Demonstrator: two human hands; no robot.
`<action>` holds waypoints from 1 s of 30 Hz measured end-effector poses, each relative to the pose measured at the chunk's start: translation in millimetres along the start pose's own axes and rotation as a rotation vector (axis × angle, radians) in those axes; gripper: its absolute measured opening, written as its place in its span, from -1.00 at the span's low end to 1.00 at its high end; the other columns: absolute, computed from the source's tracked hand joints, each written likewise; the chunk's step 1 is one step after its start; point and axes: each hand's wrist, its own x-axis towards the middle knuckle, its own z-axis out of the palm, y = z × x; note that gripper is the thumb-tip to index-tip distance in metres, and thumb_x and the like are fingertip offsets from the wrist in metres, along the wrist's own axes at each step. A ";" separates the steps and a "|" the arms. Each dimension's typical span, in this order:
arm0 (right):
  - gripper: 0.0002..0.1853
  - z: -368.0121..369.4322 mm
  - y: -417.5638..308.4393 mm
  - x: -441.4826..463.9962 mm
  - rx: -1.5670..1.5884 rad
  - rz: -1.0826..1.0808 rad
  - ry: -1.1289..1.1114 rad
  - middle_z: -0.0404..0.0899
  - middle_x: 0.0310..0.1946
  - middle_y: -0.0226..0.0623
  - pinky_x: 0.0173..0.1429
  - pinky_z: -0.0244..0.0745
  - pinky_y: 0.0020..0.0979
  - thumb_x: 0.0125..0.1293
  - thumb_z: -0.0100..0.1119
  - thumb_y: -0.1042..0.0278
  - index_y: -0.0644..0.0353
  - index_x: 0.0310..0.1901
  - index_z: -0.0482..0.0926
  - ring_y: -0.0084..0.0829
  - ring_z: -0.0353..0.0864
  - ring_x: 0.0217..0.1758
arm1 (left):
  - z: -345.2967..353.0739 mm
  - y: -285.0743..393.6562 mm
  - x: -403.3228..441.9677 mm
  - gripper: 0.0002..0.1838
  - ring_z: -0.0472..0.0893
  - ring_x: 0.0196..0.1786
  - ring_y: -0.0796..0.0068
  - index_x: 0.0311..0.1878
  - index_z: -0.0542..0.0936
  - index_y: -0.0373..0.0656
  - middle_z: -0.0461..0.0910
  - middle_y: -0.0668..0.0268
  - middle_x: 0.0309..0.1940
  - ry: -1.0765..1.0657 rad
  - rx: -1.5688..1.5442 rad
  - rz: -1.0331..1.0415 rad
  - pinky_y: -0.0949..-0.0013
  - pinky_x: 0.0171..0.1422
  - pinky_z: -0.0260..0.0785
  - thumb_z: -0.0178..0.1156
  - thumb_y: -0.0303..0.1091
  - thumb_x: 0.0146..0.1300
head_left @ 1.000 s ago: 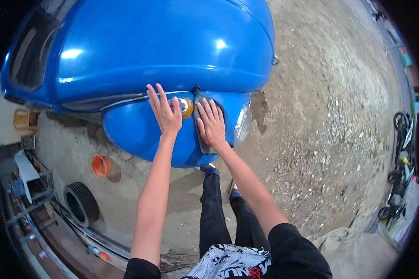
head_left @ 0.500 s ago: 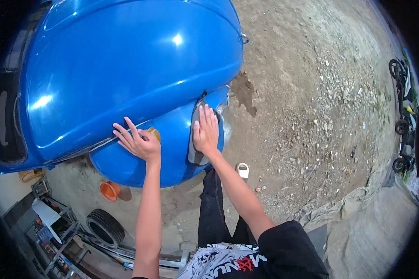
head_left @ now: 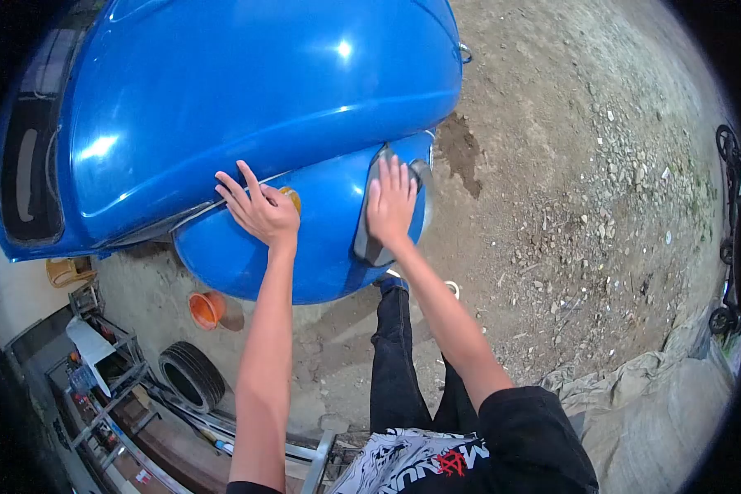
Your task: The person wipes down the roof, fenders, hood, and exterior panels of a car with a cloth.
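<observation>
A glossy blue car body (head_left: 255, 90) fills the upper left, with its rounded fender (head_left: 325, 226) in front of me. My right hand (head_left: 393, 206) lies flat with fingers stretched on a dark grey cloth (head_left: 369, 245), pressed against the fender close to the headlight (head_left: 426, 185). The palm covers part of the cloth. My left hand (head_left: 265, 216) is open, fingers spread, at the seam between hood and fender. Right beside it is an amber lamp (head_left: 291, 197), partly hidden by that hand. No held object is visible in the left hand.
An orange bucket (head_left: 206, 309) and a loose tyre (head_left: 191, 375) are on the ground at lower left, near a metal frame (head_left: 111, 420). Stony dirt (head_left: 568, 214) spreads rightward. A crumpled tarp (head_left: 659, 412) lies lower right; a wheeled vehicle (head_left: 728, 222) stands at the far right edge.
The whole view has shifted, so the car and both hands appear further right and higher. My right hand stays flat on the cloth; my left stays spread by the lamp.
</observation>
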 end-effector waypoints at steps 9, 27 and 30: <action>-0.34 -19.9 34.7 17.7 0.025 -0.266 -0.115 0.19 0.66 -0.01 0.72 -0.02 0.05 0.64 -0.15 -0.03 0.17 0.62 0.27 0.01 0.15 0.71 | 0.9 -4.5 0.3 -0.33 0.12 0.67 -0.43 0.66 0.36 0.02 0.05 -0.13 0.71 -0.010 -0.027 0.011 -0.24 0.66 0.13 -0.01 -0.38 0.47; -0.30 -6.9 0.8 -56.6 0.130 -0.252 -0.099 0.06 0.72 -0.04 0.73 -0.12 0.20 0.58 0.05 0.10 0.11 0.66 0.21 0.16 -0.05 0.77 | 4.2 -4.6 1.0 -0.30 0.15 0.67 -0.38 0.68 0.34 0.10 0.06 -0.08 0.72 0.010 -0.028 0.011 -0.25 0.60 0.20 0.03 -0.33 0.44; -0.42 -8.7 21.1 -6.9 0.127 -0.293 0.018 0.36 0.58 -0.08 0.70 0.07 0.05 0.55 0.09 0.10 0.10 0.52 0.44 0.03 0.25 0.67 | 2.4 -7.1 -1.1 -0.28 0.15 0.67 -0.39 0.69 0.32 0.13 0.04 -0.09 0.73 -0.019 0.000 -0.006 -0.26 0.60 0.19 0.03 -0.33 0.43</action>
